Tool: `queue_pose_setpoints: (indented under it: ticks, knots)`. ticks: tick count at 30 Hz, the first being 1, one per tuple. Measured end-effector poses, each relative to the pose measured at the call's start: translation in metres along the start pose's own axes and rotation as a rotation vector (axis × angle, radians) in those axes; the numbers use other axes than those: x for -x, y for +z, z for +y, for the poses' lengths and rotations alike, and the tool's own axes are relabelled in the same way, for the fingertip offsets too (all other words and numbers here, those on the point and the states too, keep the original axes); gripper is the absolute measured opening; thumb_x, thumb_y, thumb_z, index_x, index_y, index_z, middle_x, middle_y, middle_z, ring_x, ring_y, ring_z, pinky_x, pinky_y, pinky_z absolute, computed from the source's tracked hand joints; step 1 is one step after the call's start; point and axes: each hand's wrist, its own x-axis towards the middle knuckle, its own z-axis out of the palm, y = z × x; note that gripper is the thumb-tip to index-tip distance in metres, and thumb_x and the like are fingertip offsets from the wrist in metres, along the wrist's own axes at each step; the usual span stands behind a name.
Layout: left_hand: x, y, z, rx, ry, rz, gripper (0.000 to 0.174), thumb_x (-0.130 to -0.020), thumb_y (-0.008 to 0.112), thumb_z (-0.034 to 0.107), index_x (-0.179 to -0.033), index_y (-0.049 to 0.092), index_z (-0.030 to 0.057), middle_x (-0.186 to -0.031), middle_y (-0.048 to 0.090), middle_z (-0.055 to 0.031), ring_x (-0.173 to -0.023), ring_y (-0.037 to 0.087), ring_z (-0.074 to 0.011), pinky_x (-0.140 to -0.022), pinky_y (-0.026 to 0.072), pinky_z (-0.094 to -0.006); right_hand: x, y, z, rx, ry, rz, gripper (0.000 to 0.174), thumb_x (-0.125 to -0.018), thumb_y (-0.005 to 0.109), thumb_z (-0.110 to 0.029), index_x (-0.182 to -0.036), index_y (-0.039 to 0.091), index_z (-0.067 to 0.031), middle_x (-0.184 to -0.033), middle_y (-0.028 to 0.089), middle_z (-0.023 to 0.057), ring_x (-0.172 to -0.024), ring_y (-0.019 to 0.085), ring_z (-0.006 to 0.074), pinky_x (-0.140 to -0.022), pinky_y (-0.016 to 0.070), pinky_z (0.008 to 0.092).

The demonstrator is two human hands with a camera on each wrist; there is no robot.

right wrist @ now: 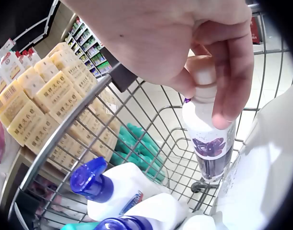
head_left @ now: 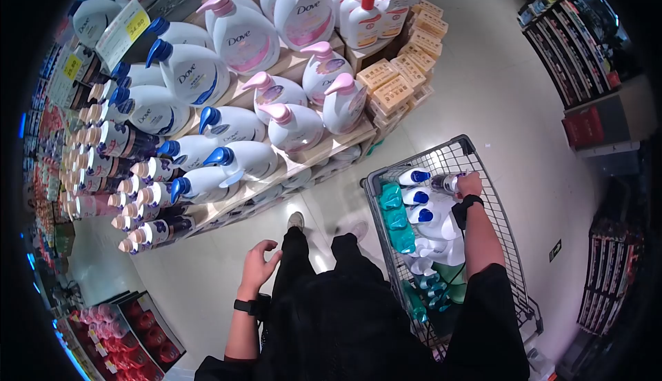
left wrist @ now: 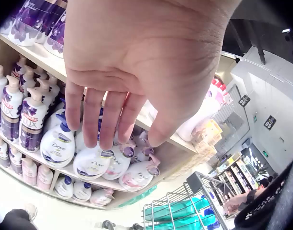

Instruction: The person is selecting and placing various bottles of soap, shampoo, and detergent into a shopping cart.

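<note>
My right hand (head_left: 471, 185) is down inside the shopping cart (head_left: 465, 145) at its far end. It grips a white and purple flower-print bottle (right wrist: 208, 127) by the peach cap and neck, thumb on one side and fingers on the other. The bottle stands nearly upright, close to the wire wall in the right wrist view. Beside it lie white bottles with blue pump heads (right wrist: 91, 179). Teal bottles (head_left: 396, 219) line the cart's left side. My left hand (head_left: 258, 264) hangs in the air left of my legs, fingers loosely extended and holding nothing.
A tiered display of white Dove pump bottles (head_left: 196, 74) stands ahead on the left, with purple-labelled bottles (left wrist: 34, 120) at its end. Stacked yellow soap packs (head_left: 396, 84) sit at the display's corner near the cart. Dark shelving (head_left: 572, 50) stands across the aisle.
</note>
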Motion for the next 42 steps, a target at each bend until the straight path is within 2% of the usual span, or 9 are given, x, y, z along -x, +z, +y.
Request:
queue_pose_setpoints:
  ticks: [5, 10, 13, 15, 19, 25, 29, 37, 42]
  knots:
    - [0.025, -0.009, -0.029, 0.010, -0.087, 0.040, 0.030, -0.085, 0.071, 0.024, -0.103, 0.068, -0.0006, -0.100, 0.072, -0.0159, -0.096, 0.069, -0.0316, -0.087, 0.0533, -0.0393, -0.013, 0.030, 0.021, 0.105, 0.024, -0.071, 0.030, -0.090, 0.063, -0.021, -0.104, 0.063, 0.0059, -0.095, 0.070, 0.0269, -0.080, 0.073, 0.0379, -0.063, 0.0609, 0.0410]
    - [0.072, -0.044, -0.044, 0.023, -0.219, 0.164, 0.030, -0.086, 0.069, 0.025, -0.104, 0.069, 0.0007, -0.100, 0.072, -0.0160, -0.096, 0.069, -0.0325, -0.086, 0.0541, -0.0405, -0.006, 0.023, 0.058, 0.111, -0.083, -0.080, 0.030, -0.088, 0.065, -0.020, -0.095, 0.065, 0.0086, -0.084, 0.070, 0.0236, -0.063, 0.072, 0.0339, -0.042, 0.0573, 0.0417]
    - [0.082, -0.067, -0.063, 0.125, -0.258, 0.472, 0.025, -0.085, 0.071, 0.020, -0.101, 0.068, 0.0001, -0.092, 0.072, -0.0158, -0.089, 0.070, -0.0277, -0.082, 0.0542, -0.0367, -0.084, 0.056, 0.113, 0.276, -0.184, -0.024, 0.031, -0.081, 0.070, -0.018, -0.096, 0.064, 0.0092, -0.086, 0.070, 0.0240, -0.062, 0.071, 0.0344, -0.040, 0.0545, 0.0409]
    - [0.089, -0.092, -0.082, 0.159, -0.319, 0.651, 0.026, -0.085, 0.071, 0.018, -0.103, 0.066, 0.0001, -0.093, 0.072, -0.0148, -0.087, 0.069, -0.0260, -0.081, 0.0537, -0.0359, -0.029, 0.038, 0.080, 0.068, 0.000, -0.105, 0.015, -0.075, 0.067, -0.004, -0.085, 0.067, 0.0062, -0.077, 0.069, 0.0211, -0.056, 0.070, 0.0291, -0.041, 0.0549, 0.0359]
    - [0.094, -0.150, -0.114, 0.257, -0.434, 1.069, 0.043, -0.081, 0.077, 0.016, -0.116, 0.058, -0.0002, -0.110, 0.067, -0.0144, -0.096, 0.065, -0.0239, -0.083, 0.0513, -0.0350, -0.002, 0.019, 0.085, 0.003, -0.022, -0.122, 0.035, -0.081, 0.066, -0.011, -0.105, 0.051, 0.0097, -0.087, 0.065, 0.0244, -0.058, 0.068, 0.0322, -0.037, 0.0531, 0.0390]
    - [0.064, -0.200, -0.155, 0.248, -0.268, 1.235, 0.086, -0.073, 0.086, 0.024, -0.140, 0.038, -0.0021, -0.136, 0.051, -0.0204, -0.123, 0.054, -0.0305, -0.100, 0.0450, -0.0402, 0.135, -0.032, 0.045, -0.082, -0.218, 0.227, 0.034, -0.087, 0.067, -0.029, -0.091, 0.061, 0.0040, -0.069, 0.064, 0.0165, -0.045, 0.062, 0.0279, -0.047, 0.0514, 0.0393]
    - [0.039, -0.204, -0.179, 0.311, -0.295, 1.287, 0.095, -0.071, 0.088, 0.026, -0.143, 0.033, -0.0037, -0.137, 0.049, -0.0239, -0.126, 0.051, -0.0350, -0.106, 0.0405, -0.0431, 0.221, -0.036, 0.022, -0.191, -0.441, 0.291, 0.036, -0.087, 0.070, -0.032, -0.087, 0.065, 0.0036, -0.070, 0.066, 0.0112, -0.062, 0.063, 0.0185, -0.063, 0.0516, 0.0308]
    - [0.020, -0.216, -0.200, 0.443, -0.288, 1.365, 0.093, -0.063, 0.091, 0.024, -0.134, 0.036, -0.0021, -0.122, 0.054, -0.0216, -0.115, 0.055, -0.0347, -0.100, 0.0429, -0.0442, 0.425, 0.019, -0.102, -0.524, -0.718, -0.098, 0.014, -0.092, 0.067, -0.012, -0.085, 0.064, -0.0003, -0.071, 0.060, 0.0001, -0.062, 0.050, 0.0047, -0.056, 0.0387, 0.0204]
    - [0.034, -0.213, -0.200, 0.418, -0.150, 1.293, 0.089, -0.059, 0.092, 0.020, -0.129, 0.040, 0.0021, -0.114, 0.057, -0.0159, -0.103, 0.061, -0.0277, -0.091, 0.0492, -0.0402, 0.517, 0.047, -0.151, -0.363, -0.934, -0.364, 0.013, -0.090, 0.069, -0.011, -0.094, 0.066, 0.0009, -0.073, 0.065, 0.0014, -0.061, 0.056, 0.0064, -0.055, 0.0438, 0.0219]
